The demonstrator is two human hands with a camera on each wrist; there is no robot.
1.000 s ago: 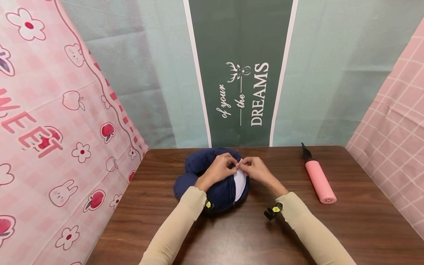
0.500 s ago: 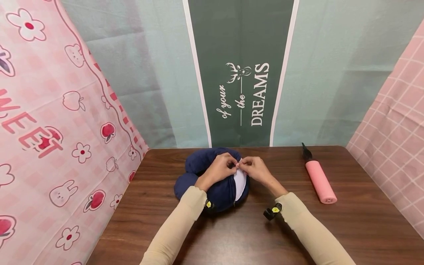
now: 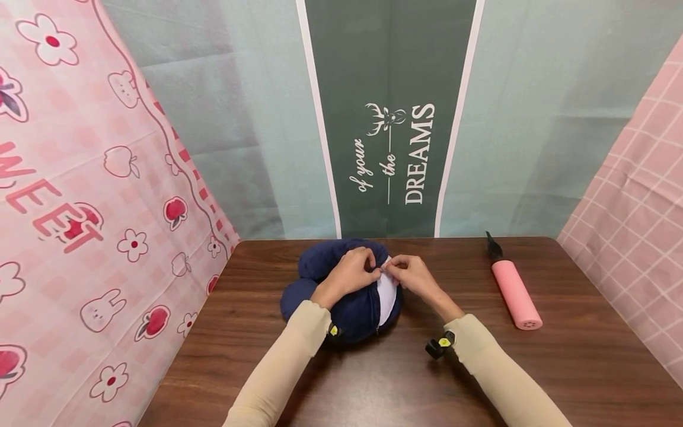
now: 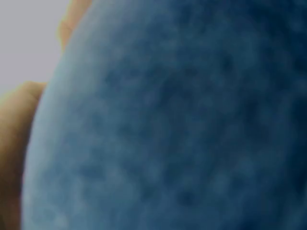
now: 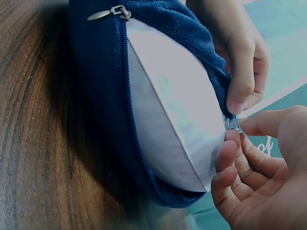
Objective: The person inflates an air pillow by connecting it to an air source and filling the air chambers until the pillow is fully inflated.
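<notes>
A navy plush neck pillow lies on the table with its zipper open, showing a white inner lining. The metal zipper pull sits at one end of the opening. My right hand pinches a small clear plastic valve at the lining's edge between thumb and fingertips. Across from it, my left hand holds the cover's edge, its thumb beside the valve. Blurred blue plush fills most of the left wrist view, hiding much of that hand.
A pink hand pump with a black nozzle lies on the right of the brown wooden table. Printed cloths hang behind and at both sides, including a green curtain at the back.
Both hands stay at the same spot on the pillow. The left index finger has lifted slightly away from the thumb. The head view has shifted a little.
</notes>
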